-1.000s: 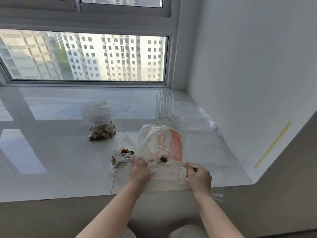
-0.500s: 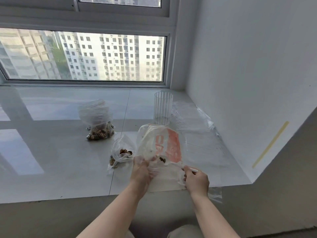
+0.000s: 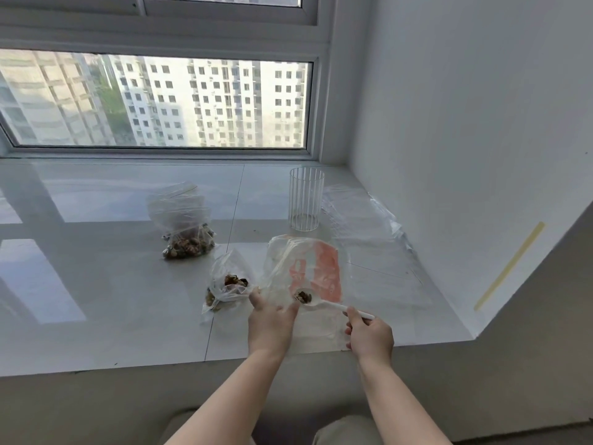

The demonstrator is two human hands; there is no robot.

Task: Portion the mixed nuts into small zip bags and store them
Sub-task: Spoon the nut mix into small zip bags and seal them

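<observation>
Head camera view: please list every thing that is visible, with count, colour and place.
Zip bag with nuts: one, clear, far left on the sill.
Small zip bag: one, clear, part-filled, beside the left hand.
Large bag: one, clear with an orange print, centre.
Spoon: one, white, holding nuts, over the large bag.
Cup: one, clear and ribbed, upright behind the large bag.
Empty bags: several, clear, flat by the wall.
Sill: white, glossy.
Left hand: holds the small zip bag's edge.
Right hand: grips the spoon handle.

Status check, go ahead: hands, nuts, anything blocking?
Right hand grips spoon, loaded with nuts. Left hand holds small zip bag at its mouth. Nothing between spoon and bag.
</observation>
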